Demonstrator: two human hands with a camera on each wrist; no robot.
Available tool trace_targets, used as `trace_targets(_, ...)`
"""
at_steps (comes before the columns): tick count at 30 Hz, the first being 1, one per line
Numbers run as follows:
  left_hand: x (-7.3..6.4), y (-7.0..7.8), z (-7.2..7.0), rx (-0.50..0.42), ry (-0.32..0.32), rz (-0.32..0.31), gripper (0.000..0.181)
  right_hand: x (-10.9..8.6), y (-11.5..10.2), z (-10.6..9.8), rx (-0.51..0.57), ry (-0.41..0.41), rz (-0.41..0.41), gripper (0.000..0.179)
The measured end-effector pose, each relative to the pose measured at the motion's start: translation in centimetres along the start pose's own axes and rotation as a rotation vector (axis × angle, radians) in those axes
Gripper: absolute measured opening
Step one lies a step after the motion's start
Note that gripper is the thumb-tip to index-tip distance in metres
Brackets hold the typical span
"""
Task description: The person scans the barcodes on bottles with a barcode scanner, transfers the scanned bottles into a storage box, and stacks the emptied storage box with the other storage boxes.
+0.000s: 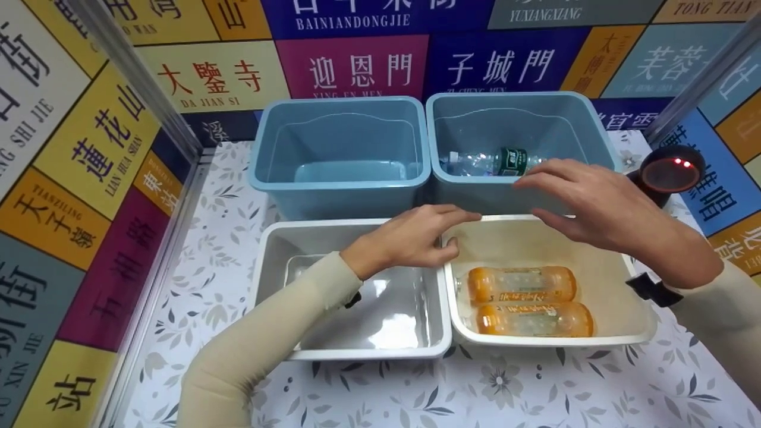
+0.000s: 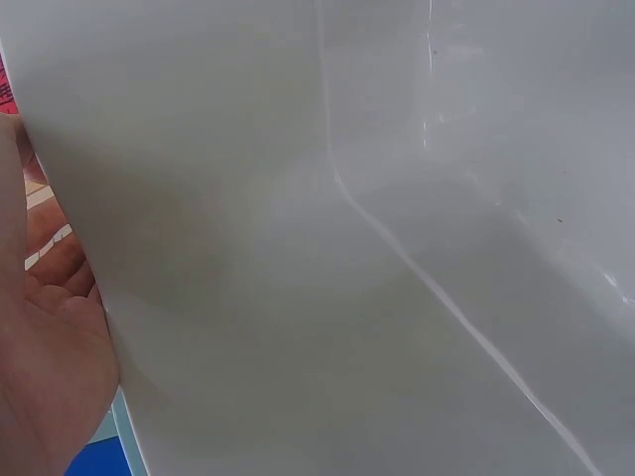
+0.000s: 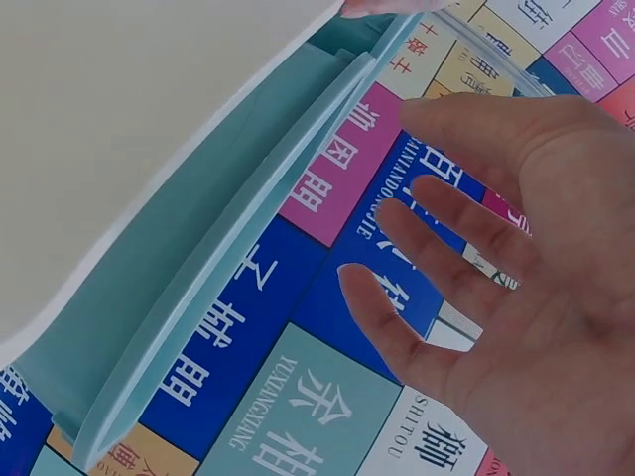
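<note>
My left hand (image 1: 416, 238) is over the inner rims of the two front bins, holding nothing, its fingers reaching toward the right one. In the left wrist view the left hand (image 2: 60, 347) shows at the left edge, partly behind the bin wall. My right hand (image 1: 600, 205) hovers above the back rim of the white bin (image 1: 642, 342), fingers loosely bent and holding nothing. Inside that bin lie two orange-labelled bottles (image 1: 523, 284) side by side. A clear bottle with a green label (image 1: 514, 161) lies in the blue bin (image 1: 440, 184) behind, partly covered by the right hand.
A grey-white bin (image 1: 357, 355) stands at front left, another blue bin (image 1: 339, 186) behind it. The four sit close together on a leaf-patterned tabletop (image 1: 499, 380). A black device with red lights (image 1: 672, 169) stands at right. Printed panels (image 1: 351, 65) enclose the back and sides.
</note>
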State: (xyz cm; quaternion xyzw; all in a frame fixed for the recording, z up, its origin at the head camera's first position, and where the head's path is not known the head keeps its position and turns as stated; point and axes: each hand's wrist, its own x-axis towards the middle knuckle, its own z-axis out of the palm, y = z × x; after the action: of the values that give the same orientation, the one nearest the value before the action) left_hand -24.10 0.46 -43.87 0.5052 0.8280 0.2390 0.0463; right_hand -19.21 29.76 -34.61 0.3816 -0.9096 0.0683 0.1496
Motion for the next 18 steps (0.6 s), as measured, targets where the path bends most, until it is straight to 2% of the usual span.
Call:
trace_targets(3, 0.0, -0.1, 0.1, -0.006, -0.005, -0.008, 0.057, -0.2, -0.1, 0.3, -0.004, -0.011, -0.01, 0.05)
trace_targets(10, 0.1, -0.3, 0.5, 0.017, 0.032, 0.014, 0.057, -0.5, -0.3, 1.0, -0.001, -0.047, -0.031, 0.04)
trace_targets(18, 0.1, -0.2, 0.3, 0.014, 0.014, 0.004, 0.058, -0.7, -0.4, 1.5, 0.002, -0.094, -0.031, 0.033)
